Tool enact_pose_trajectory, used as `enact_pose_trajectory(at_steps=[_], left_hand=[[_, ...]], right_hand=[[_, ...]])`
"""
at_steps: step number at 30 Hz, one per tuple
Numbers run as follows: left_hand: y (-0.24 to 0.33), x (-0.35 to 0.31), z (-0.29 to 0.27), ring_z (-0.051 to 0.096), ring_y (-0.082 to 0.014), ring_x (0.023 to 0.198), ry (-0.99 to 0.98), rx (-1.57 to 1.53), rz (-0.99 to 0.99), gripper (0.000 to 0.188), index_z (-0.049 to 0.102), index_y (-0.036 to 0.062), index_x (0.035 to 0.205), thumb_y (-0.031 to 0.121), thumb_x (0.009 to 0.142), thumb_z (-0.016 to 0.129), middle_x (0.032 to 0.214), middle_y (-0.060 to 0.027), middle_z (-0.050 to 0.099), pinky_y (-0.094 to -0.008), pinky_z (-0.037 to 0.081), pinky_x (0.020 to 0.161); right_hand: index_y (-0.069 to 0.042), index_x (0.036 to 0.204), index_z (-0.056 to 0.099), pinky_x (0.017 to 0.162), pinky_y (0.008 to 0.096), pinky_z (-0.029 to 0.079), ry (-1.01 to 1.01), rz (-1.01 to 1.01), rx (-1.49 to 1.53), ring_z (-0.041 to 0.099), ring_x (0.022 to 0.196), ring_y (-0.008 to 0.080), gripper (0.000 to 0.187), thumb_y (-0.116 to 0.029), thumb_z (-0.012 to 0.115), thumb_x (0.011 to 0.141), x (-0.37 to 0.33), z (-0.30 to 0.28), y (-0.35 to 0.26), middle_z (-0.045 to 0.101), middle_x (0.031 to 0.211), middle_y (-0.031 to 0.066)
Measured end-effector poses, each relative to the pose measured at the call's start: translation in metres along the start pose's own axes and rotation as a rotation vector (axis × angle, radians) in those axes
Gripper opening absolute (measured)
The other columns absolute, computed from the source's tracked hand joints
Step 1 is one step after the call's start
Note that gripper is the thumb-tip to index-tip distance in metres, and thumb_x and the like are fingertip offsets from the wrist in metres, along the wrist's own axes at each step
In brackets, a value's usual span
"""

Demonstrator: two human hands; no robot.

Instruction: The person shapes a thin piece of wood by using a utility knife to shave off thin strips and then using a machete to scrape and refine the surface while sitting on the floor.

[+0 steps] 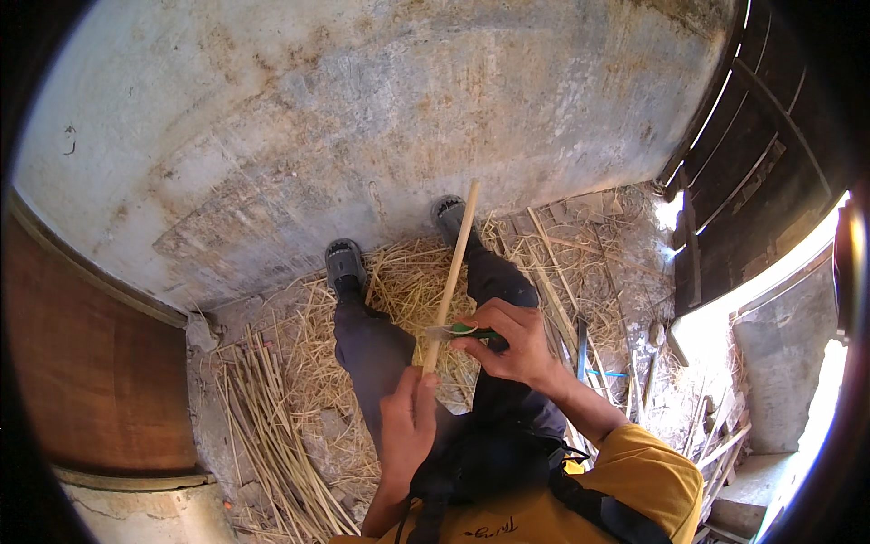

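My left hand [408,420] is closed round the lower end of a long pale bamboo strip [458,254]. The strip slants up and away from me, its far end near the wall. In my right hand [514,343] is a knife [441,334] with a green and black handle. Its short blade lies across the strip, a little above my left fingers. A thin curl, perhaps a shaving, shows beside the blade. Part of the handle is hidden by my right fingers.
Straw-like shavings [408,272] cover the floor round my legs. A bundle of thin strips [276,435] lies at the left, and longer strips [553,254] lie at the right. A stained wall [408,118] stands ahead, with a brown wooden panel [95,363] at the left.
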State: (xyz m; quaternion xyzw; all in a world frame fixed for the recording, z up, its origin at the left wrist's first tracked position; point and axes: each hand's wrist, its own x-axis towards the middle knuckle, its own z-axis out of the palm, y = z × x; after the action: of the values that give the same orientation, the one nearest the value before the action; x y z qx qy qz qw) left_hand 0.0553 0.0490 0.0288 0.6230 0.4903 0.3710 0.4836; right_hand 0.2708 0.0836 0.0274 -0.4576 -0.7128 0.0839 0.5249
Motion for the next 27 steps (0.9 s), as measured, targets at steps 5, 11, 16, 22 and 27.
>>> enact_pose_trajectory(at_steps=[5, 11, 16, 22, 27], left_hand=[[0.008, -0.007, 0.000, 0.056, -0.0188, 0.053, -0.007, 0.120, -0.013, 0.023, 0.061, -0.0012, 0.101, 0.019, 0.109, 0.054, 0.061, -0.0123, 0.055, -0.0373, 0.042, 0.053], [0.010, -0.006, -0.001, 0.061, -0.0278, 0.053, -0.008, 0.138, -0.054, 0.021, 0.059, -0.0008, 0.101, 0.018, 0.108, 0.054, 0.063, -0.0153, 0.056, -0.0400, 0.044, 0.053], [0.008, -0.006, 0.001, 0.062, -0.0404, 0.057, 0.025, 0.197, 0.011, 0.018, 0.058, 0.0004, 0.103, 0.017, 0.108, 0.053, 0.065, -0.0218, 0.056, -0.0433, 0.043, 0.053], [0.010, -0.009, 0.000, 0.063, -0.0461, 0.062, 0.031, 0.242, 0.004, 0.017, 0.056, 0.0013, 0.103, 0.017, 0.109, 0.053, 0.067, -0.0245, 0.056, -0.0480, 0.042, 0.053], [0.009, -0.009, 0.000, 0.062, -0.0493, 0.066, 0.055, 0.246, 0.017, 0.017, 0.055, 0.0019, 0.101, 0.017, 0.109, 0.052, 0.068, -0.0259, 0.056, -0.0500, 0.043, 0.054]], right_hand=[[-0.007, 0.103, 0.076, 0.056, 0.0336, 0.054, 0.086, 0.027, 0.016, 0.071, 0.067, 0.0239, 0.031, -0.017, 0.091, 0.079, 0.007, -0.005, 0.007, 0.071, 0.085, 0.0073], [-0.005, 0.104, 0.076, 0.055, 0.0338, 0.053, -0.012, 0.006, 0.024, 0.070, 0.065, 0.0230, 0.032, -0.017, 0.091, 0.078, -0.002, -0.005, 0.003, 0.070, 0.083, 0.0074], [-0.006, 0.105, 0.077, 0.053, 0.0342, 0.052, -0.009, 0.000, 0.018, 0.068, 0.063, 0.0232, 0.032, -0.017, 0.091, 0.078, 0.002, -0.003, 0.003, 0.069, 0.081, 0.0068], [-0.008, 0.104, 0.078, 0.052, 0.0345, 0.051, 0.027, 0.001, -0.018, 0.068, 0.062, 0.0234, 0.032, -0.017, 0.091, 0.077, 0.008, -0.004, 0.004, 0.069, 0.080, 0.0065], [-0.009, 0.104, 0.078, 0.051, 0.0343, 0.050, 0.022, -0.031, -0.043, 0.066, 0.061, 0.0222, 0.032, -0.020, 0.091, 0.077, 0.011, -0.003, 0.007, 0.068, 0.080, 0.0055]])
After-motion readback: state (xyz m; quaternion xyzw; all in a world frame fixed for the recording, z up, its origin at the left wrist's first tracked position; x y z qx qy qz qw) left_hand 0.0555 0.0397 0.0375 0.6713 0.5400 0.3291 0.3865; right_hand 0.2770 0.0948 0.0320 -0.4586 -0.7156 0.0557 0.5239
